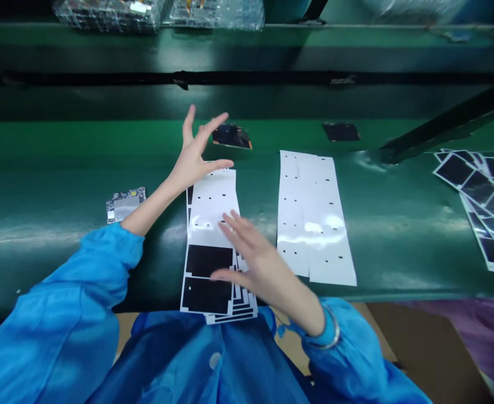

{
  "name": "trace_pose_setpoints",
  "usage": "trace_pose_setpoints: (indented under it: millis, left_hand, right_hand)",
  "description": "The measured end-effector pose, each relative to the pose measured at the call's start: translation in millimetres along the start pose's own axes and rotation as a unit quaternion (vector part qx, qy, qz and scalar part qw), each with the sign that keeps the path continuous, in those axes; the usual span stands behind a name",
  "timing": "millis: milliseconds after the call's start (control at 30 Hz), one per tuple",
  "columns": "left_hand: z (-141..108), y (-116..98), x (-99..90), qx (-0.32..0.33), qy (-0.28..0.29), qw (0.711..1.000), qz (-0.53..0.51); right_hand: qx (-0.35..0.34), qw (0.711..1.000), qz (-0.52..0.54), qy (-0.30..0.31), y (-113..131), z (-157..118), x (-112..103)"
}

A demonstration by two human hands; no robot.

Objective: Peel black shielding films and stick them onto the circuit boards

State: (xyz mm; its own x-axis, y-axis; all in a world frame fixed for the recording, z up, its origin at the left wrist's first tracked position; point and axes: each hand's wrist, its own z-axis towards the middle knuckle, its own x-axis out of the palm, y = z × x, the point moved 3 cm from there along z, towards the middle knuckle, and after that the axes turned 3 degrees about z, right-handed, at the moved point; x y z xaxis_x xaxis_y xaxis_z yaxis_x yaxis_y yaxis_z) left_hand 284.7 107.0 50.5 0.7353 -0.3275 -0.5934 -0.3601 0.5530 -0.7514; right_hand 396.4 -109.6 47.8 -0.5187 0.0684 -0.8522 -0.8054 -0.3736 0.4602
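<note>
My left hand (193, 157) is raised over the far end of a stack of sheets, fingers spread and holding nothing. Just beyond its fingertips lies a dark flat piece with orange corners (232, 136). Below, my right hand (259, 261) hovers with its fingers stretched out, slightly blurred, over the stack's right side. The top sheet (213, 209) has a white backing with small dark holes at its far part. Its near part carries black rectangular stickers (208, 294). More sheets fan out underneath. Beside my left forearm sits a bare circuit board (125, 205), partly covered by the arm.
Two white perforated sheets (317, 219) lie overlapping to the right. A second dark flat piece (341, 132) is on the green strip behind them. More black-stickered sheets (484, 196) lie at far right, past a dark slanted post (444, 126). Bubble-wrapped packs (112, 14) rest on the shelf above.
</note>
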Motion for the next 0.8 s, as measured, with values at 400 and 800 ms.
trace_pose_setpoints:
  millis: [400, 800]
  left_hand:
    - [-182, -32, -44.9, -0.154, 0.050, 0.985, 0.064]
    - [-203, -61, 7.4, -0.153, -0.050, 0.976, -0.146]
  right_hand:
    - [0.044, 0.977, 0.208, 0.010, -12, -8, 33]
    - [-0.114, 0.988, 0.018, -0.098, 22, 5, -10]
